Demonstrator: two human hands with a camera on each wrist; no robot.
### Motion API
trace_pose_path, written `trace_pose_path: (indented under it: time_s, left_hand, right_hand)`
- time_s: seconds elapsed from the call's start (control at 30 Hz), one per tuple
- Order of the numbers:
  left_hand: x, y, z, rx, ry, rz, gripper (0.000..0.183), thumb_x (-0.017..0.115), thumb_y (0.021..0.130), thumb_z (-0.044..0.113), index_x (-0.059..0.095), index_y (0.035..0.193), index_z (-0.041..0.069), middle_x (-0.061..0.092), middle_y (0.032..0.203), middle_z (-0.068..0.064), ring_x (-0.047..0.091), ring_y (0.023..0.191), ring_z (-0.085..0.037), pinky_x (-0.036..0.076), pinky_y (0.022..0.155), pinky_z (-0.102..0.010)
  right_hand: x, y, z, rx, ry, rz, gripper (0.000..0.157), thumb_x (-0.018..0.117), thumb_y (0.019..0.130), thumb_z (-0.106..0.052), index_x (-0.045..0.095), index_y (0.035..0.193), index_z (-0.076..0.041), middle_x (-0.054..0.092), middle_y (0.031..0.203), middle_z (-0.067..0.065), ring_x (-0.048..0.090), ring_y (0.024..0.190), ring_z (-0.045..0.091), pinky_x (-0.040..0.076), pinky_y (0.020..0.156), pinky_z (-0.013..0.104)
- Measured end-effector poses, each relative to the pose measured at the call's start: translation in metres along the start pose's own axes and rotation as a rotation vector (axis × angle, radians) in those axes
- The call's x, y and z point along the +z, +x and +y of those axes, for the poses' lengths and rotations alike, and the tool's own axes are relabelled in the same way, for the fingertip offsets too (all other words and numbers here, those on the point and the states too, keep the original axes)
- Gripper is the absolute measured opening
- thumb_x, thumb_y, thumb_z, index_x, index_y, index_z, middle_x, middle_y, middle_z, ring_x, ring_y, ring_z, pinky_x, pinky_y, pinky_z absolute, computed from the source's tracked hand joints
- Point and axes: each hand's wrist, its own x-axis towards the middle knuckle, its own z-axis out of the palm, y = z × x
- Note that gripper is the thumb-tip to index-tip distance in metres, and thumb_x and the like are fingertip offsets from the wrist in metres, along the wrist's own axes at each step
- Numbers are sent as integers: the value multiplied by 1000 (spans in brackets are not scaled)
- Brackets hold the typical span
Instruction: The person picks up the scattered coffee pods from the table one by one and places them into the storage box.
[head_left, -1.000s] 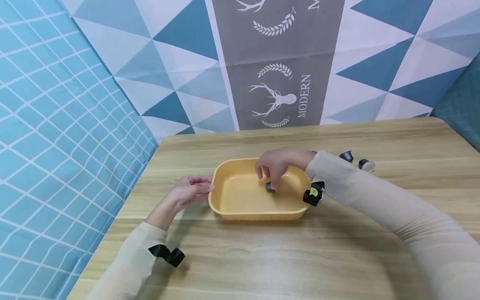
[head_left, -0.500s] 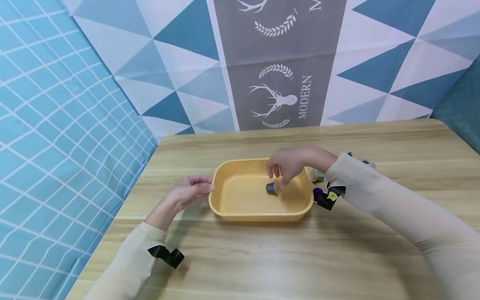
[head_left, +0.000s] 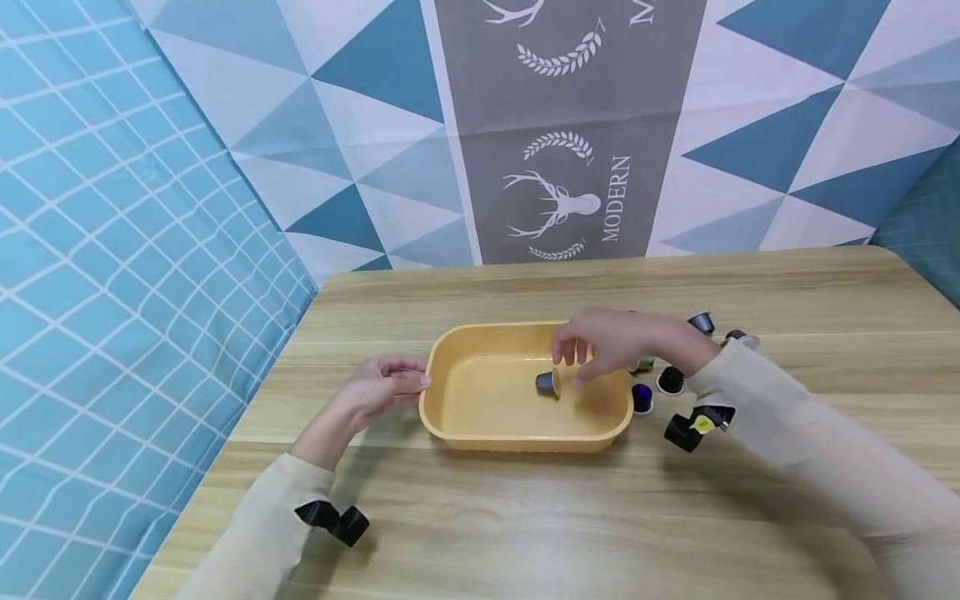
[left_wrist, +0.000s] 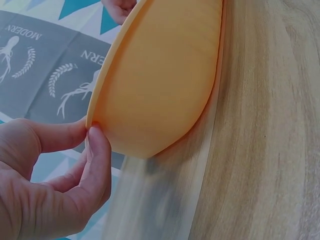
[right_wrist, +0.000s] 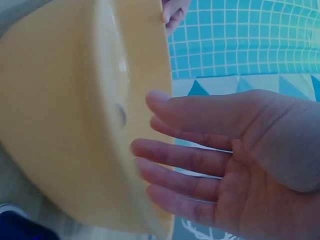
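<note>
The right hand [head_left: 606,338] holds nothing; its thumb and fingers stand loosely apart above the two o'clock part of the yellow tray [head_left: 487,392]. At nine o'clock from the thumb tip, near but not touching it, a slate capsule [head_left: 547,384] lies on its side on the tray floor, its wide end turned roughly to three o'clock. Because it could roll, the best handling here, I judge, is to lift this hand straight up before any sideways move, so that no fingertip brushes the capsule and the wrist clears the tray wall.

The left hand [head_left: 384,386] pinches the tray's rim at nine o'clock. A light, level pinch should be enough to steady it; pulling or lifting would tip the floor and set the capsule rolling.

Outside the tray, on the worktop [head_left: 480,508], a blue capsule [head_left: 642,398] sits just beside the three o'clock wall, a black capsule [head_left: 671,381] beyond it. A green capsule [head_left: 643,364] is partly hidden by the hand. Between two and three o'clock, farther out, lie a dark grey capsule [head_left: 702,322] and a pale-lidded capsule [head_left: 741,339].
</note>
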Motion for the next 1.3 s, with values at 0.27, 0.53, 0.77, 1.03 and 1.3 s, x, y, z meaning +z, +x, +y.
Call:
trace_pose_path:
  time_s: [0.27,0.53,0.77,1.03,1.3]
  left_hand:
    - [2,-7,-2,0,7,6,36,65,88,3,52,119,-10,65,91,1,64,83,-6,58,79,-21]
    - [2,-7,0,-8,17,8,38,63,90,4,50,123,-11,64,91,1,63,84,-6,58,79,-20]
    - [2,-5,1,-12,26,12,38,63,90,4,51,122,-10,65,90,2,63,83,-5,58,78,-20]
    - [-1,-2,2,-4,16,6,38,63,90,4,50,123,-10,64,92,1,63,84,-5,58,80,-20]
    - [-1,-1,-1,-2,11,1,38,63,90,4,50,123,-11,64,91,1,63,83,-5,58,79,-20]
  right_hand:
    - [15,-8,10,-40,32,136,21,71,86,-13,65,105,-7,70,94,5,62,85,9,56,76,32]
    - [23,-20,15,-23,32,278,21,70,87,-13,66,107,-11,70,99,3,62,86,9,55,77,31]
    - [27,-31,15,-16,-20,374,18,71,87,-14,67,103,-10,70,98,3,63,86,14,54,70,25]
    - [29,-43,14,-3,-40,464,21,75,83,-15,67,101,-11,70,95,1,61,83,10,55,63,24]
    - [33,-58,18,-9,-39,508,20,76,81,-12,67,100,-12,69,93,1,59,78,7,55,64,24]
